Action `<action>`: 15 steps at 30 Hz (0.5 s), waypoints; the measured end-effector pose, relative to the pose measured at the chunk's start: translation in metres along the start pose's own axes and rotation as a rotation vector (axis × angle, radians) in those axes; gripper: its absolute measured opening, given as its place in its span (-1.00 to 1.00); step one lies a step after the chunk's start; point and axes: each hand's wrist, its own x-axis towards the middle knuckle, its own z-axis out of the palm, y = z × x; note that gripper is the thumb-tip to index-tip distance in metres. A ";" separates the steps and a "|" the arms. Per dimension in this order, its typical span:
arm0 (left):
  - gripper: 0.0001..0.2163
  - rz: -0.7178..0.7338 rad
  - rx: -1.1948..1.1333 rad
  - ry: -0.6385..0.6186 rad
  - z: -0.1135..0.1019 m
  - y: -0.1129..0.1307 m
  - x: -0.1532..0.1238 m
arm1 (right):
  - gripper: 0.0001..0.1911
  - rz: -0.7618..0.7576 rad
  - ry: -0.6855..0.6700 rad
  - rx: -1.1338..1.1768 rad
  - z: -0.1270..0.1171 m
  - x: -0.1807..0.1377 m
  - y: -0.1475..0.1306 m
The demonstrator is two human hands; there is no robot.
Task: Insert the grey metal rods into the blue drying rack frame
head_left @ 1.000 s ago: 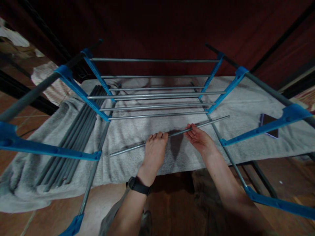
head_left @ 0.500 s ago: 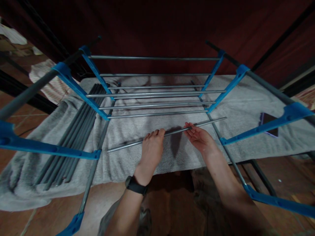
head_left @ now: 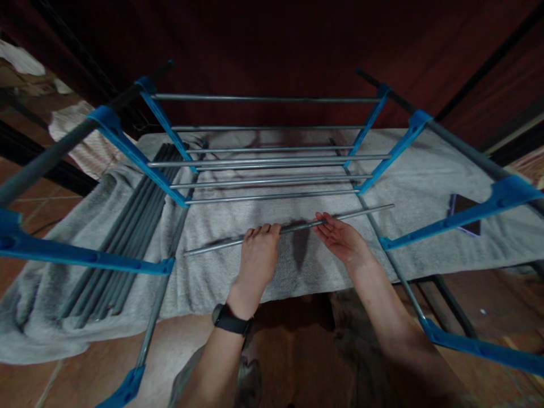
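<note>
My left hand, with a black watch on its wrist, is wrapped from above around a thin metal tube. Palm up, my right hand holds the same tube farther right between thumb and fingers. The tube slants slightly, its right end farther from me. It lies between the two sides of a rack built of grey tubes and blue plastic brackets. Several metal crossbars span the rack's far part, beyond my hands.
Several loose grey tubes lie side by side on the grey blanket at left. A dark phone rests on the blanket at right, partly behind a blue bracket. A dark red curtain hangs behind the rack.
Both hands have shifted slightly left with the tube still in them. Its left end has risen a little, so it slants less. The rack and loose tubes stay put.
</note>
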 end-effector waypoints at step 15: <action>-0.67 0.152 0.108 -0.033 0.003 0.020 -0.002 | -0.76 0.030 0.028 0.004 0.003 -0.003 0.000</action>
